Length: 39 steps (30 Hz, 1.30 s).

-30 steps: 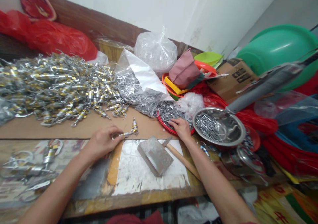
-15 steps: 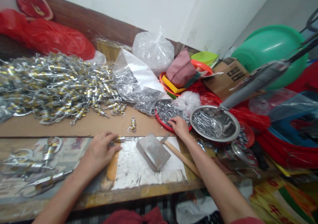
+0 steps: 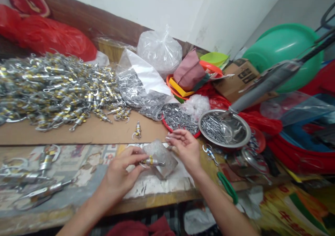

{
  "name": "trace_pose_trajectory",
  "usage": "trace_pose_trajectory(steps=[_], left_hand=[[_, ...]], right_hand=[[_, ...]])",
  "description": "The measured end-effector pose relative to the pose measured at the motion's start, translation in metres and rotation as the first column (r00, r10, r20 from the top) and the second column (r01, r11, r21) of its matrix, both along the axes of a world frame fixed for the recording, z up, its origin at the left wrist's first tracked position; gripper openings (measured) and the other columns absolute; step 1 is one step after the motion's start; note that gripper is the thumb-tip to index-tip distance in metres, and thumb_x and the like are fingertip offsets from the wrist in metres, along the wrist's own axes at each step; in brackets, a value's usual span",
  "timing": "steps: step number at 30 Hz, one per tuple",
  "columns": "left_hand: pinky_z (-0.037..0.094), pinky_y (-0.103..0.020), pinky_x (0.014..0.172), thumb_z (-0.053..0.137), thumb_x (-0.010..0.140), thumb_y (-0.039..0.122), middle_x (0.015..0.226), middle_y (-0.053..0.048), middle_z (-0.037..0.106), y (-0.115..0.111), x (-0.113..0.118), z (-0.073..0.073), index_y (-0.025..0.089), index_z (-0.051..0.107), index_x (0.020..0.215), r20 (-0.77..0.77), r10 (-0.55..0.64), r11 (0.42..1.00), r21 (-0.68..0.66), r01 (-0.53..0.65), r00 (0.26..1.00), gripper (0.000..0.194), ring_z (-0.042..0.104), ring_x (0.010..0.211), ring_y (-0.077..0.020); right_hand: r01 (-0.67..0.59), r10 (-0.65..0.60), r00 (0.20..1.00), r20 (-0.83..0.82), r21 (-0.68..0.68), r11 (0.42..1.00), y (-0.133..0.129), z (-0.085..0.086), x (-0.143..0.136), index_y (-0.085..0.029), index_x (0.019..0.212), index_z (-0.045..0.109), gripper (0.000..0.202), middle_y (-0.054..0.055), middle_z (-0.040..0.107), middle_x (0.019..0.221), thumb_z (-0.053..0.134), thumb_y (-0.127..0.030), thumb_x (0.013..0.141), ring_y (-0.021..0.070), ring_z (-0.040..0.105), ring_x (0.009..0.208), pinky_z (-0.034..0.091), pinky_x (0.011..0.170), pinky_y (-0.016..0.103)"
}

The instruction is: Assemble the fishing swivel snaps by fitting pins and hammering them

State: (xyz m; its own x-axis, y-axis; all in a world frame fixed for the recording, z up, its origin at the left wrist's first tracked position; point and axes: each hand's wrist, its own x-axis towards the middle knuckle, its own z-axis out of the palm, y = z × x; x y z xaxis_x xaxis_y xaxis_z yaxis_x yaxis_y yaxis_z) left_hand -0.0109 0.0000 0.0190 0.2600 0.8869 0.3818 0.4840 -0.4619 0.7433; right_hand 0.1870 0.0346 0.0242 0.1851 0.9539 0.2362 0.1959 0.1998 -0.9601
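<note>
My left hand pinches a small metal fitting with a yellow band, held over a grey metal block. To the right of the block, my right hand has its thumb and fingertips together around a small, blurred piece that I cannot make out. The block rests on a white sheet at the bench's front. Behind it, a single similar fitting lies on brown cardboard. A red tray of small metal pieces sits just beyond my right hand.
A big heap of metal fittings covers the back left. A steel bowl of pins stands at the right, with a grey-handled tool above it. Larger fittings lie front left. Plastic bags and a green basin stand behind.
My left hand has moved right, bringing the fitting over the block. My right hand has come back from the red tray toward the block. The wooden handle is now hidden by my right hand and arm.
</note>
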Motion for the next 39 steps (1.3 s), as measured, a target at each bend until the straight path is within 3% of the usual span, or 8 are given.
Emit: trace_pose_trajectory(steps=[3, 10, 18, 21, 23, 28, 35, 39], left_hand=[[0.050, -0.026, 0.073, 0.056, 0.076, 0.023, 0.089, -0.006, 0.066, -0.003, 0.016, -0.007, 0.020, 0.067, 0.093, 0.011, -0.005, 0.998, 0.059, 0.004, 1.000, 0.020, 0.062, 0.083, -0.0175], [0.048, -0.024, 0.078, 0.048, 0.080, 0.015, 0.097, -0.010, 0.063, -0.010, 0.023, -0.007, 0.017, 0.060, 0.106, 0.042, -0.017, 0.985, 0.170, 0.010, 0.999, 0.029, 0.060, 0.092, -0.0170], [0.048, -0.024, 0.077, 0.050, 0.080, 0.020, 0.096, -0.006, 0.063, -0.021, 0.024, 0.006, 0.024, 0.062, 0.098, 0.119, 0.002, 1.000, 0.012, -0.004, 0.993, 0.022, 0.059, 0.091, -0.0170], [0.047, -0.025, 0.076, 0.050, 0.080, 0.024, 0.090, -0.004, 0.064, -0.025, 0.024, 0.012, 0.023, 0.064, 0.085, 0.181, 0.042, 0.996, -0.091, -0.026, 0.983, 0.015, 0.060, 0.087, -0.0174], [0.048, -0.024, 0.075, 0.050, 0.080, 0.025, 0.088, -0.003, 0.065, -0.027, 0.024, 0.014, 0.024, 0.063, 0.084, 0.221, 0.050, 0.990, -0.141, -0.019, 0.974, 0.013, 0.060, 0.084, -0.0169], [0.047, -0.023, 0.076, 0.051, 0.080, 0.023, 0.088, -0.002, 0.066, -0.029, 0.024, 0.016, 0.024, 0.061, 0.086, 0.213, 0.035, 0.995, -0.103, -0.013, 0.976, 0.012, 0.060, 0.084, -0.0159], [0.047, -0.030, 0.077, 0.052, 0.078, 0.020, 0.089, -0.004, 0.067, -0.025, 0.015, 0.022, 0.026, 0.064, 0.087, 0.080, -0.055, 0.996, 0.081, 0.049, 0.995, 0.017, 0.060, 0.085, -0.0197], [0.048, -0.027, 0.076, 0.052, 0.079, 0.024, 0.094, -0.002, 0.067, -0.023, 0.009, 0.031, 0.030, 0.067, 0.087, 0.109, -0.112, 0.994, 0.010, 0.112, 0.988, 0.019, 0.061, 0.087, -0.0189]], right_hand=[[-0.129, 0.120, 0.984, -0.132, -0.057, 0.990, -0.034, 0.005, -0.026, -0.020, 0.084, 0.054, 0.020, -0.002, 0.063, 0.072, 0.062, -0.014, 0.067, 0.0108, 0.062, 0.062, 0.051, 0.058, 0.022], [-0.104, 0.040, 0.948, -0.317, -0.189, 0.976, -0.046, 0.009, -0.036, -0.019, 0.081, 0.048, 0.031, -0.006, 0.062, 0.060, 0.069, -0.013, 0.058, 0.0090, 0.056, 0.051, 0.046, 0.046, 0.018], [-0.173, 0.102, 0.911, -0.399, -0.146, 0.974, -0.057, 0.012, -0.038, -0.020, 0.079, 0.046, 0.032, -0.005, 0.063, 0.061, 0.070, -0.013, 0.059, 0.0088, 0.056, 0.052, 0.048, 0.049, 0.019], [-0.155, 0.140, 0.951, -0.274, -0.033, 0.987, -0.065, 0.010, -0.035, -0.022, 0.085, 0.047, 0.030, -0.002, 0.064, 0.070, 0.068, -0.016, 0.065, 0.0120, 0.060, 0.063, 0.052, 0.058, 0.024], [-0.154, 0.159, 0.987, -0.020, 0.155, 0.976, -0.069, 0.008, -0.030, -0.024, 0.093, 0.050, 0.037, 0.001, 0.063, 0.083, 0.071, -0.014, 0.063, 0.0155, 0.061, 0.077, 0.052, 0.068, 0.029], [-0.387, 0.083, 0.821, 0.564, 0.445, 0.808, -0.075, 0.005, -0.014, -0.026, 0.104, 0.058, 0.042, 0.007, 0.064, 0.096, 0.060, -0.002, 0.070, 0.0168, 0.061, 0.087, 0.052, 0.072, 0.027], [-0.394, 0.101, 0.825, 0.555, 0.438, 0.808, -0.072, 0.010, -0.007, -0.029, 0.108, 0.060, 0.042, 0.006, 0.065, 0.104, 0.057, -0.005, 0.073, 0.0180, 0.064, 0.086, 0.054, 0.069, 0.029], [-0.332, 0.159, 0.901, 0.404, 0.407, 0.851, -0.072, 0.012, -0.013, -0.030, 0.101, 0.064, 0.036, 0.005, 0.068, 0.097, 0.063, -0.009, 0.072, 0.0164, 0.066, 0.077, 0.055, 0.066, 0.028]])
